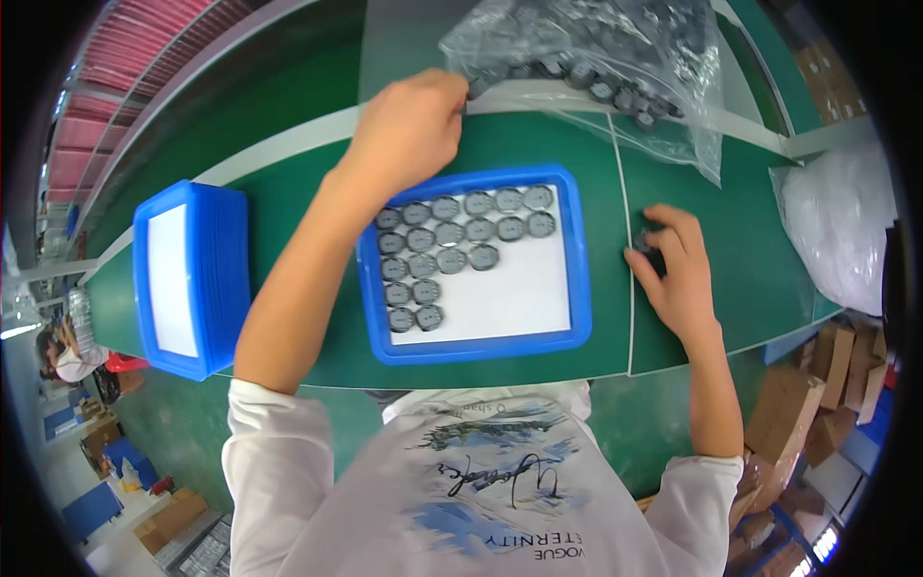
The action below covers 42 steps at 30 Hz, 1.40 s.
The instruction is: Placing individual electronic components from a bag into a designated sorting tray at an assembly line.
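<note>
A blue-rimmed tray (580, 279) with a white bottom lies in front of me. Round dark-grey plastic parts (450, 234) stand in rows over its left and upper area. My left hand (415, 120) reaches across the tray's upper left corner to the edge of a clear plastic bag (586, 48) full of similar dark parts. Its fingers are closed, and what they pinch is mostly hidden. To the right of the tray, my right hand (681, 274) holds a small dark round part (645, 242) between thumb and fingers, just over the green table.
A stack of blue trays (219, 274) stands left on the green table (298, 192). A whitish plastic bag (846, 221) sits at the right edge. Cardboard boxes (784, 413) are on the lower right. A pale ledge (317, 127) runs along the table's far side.
</note>
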Motion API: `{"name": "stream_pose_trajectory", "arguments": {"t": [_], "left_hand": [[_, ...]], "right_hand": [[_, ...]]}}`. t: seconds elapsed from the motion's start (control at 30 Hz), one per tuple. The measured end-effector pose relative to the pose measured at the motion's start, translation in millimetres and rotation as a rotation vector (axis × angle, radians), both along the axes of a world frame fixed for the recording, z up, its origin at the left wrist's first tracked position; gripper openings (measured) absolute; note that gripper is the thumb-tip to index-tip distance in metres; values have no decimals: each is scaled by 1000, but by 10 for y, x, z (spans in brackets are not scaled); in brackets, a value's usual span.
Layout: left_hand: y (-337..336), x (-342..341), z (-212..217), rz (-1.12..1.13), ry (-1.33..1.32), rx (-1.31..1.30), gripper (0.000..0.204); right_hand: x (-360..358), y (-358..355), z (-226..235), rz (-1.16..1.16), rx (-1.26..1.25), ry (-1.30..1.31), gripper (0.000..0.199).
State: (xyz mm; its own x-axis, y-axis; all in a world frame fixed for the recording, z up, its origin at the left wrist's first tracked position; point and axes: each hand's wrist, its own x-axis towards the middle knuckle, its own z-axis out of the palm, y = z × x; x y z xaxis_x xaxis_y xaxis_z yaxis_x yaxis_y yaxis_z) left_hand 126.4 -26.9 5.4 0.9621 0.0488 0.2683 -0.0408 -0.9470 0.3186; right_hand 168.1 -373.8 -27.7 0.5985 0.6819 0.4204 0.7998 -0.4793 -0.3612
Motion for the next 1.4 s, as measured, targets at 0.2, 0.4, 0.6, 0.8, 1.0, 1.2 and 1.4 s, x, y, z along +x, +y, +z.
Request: {"name": "stream_pose_trajectory", "arguments": {"t": [0.2, 0.4, 0.6, 0.8, 1.0, 1.2, 1.4], "left_hand": [[272, -556, -117, -80, -184, 21, 15], [592, -1109, -481, 178, -98, -84, 15], [769, -1720, -380, 359, -184, -162, 26], [599, -1975, -466, 320, -379, -262, 28], [489, -2027, -504, 400, -433, -74, 14], [551, -1904, -463, 369, -54, 174, 8], [-97, -1791, 121, 222, -347, -61, 18]], "right_hand": [[-209, -162, -45, 112, 4, 147, 28], [-119, -532, -439, 83, 66, 191, 25], [-142, -439, -187, 233, -17, 91, 21], [-173, -325, -18, 224, -37, -8, 21], [-188, -317, 120, 264, -80, -117, 21], [-223, -545, 16, 120, -100, 53, 24], [-310, -96, 288, 203, 161, 89, 25]]}}
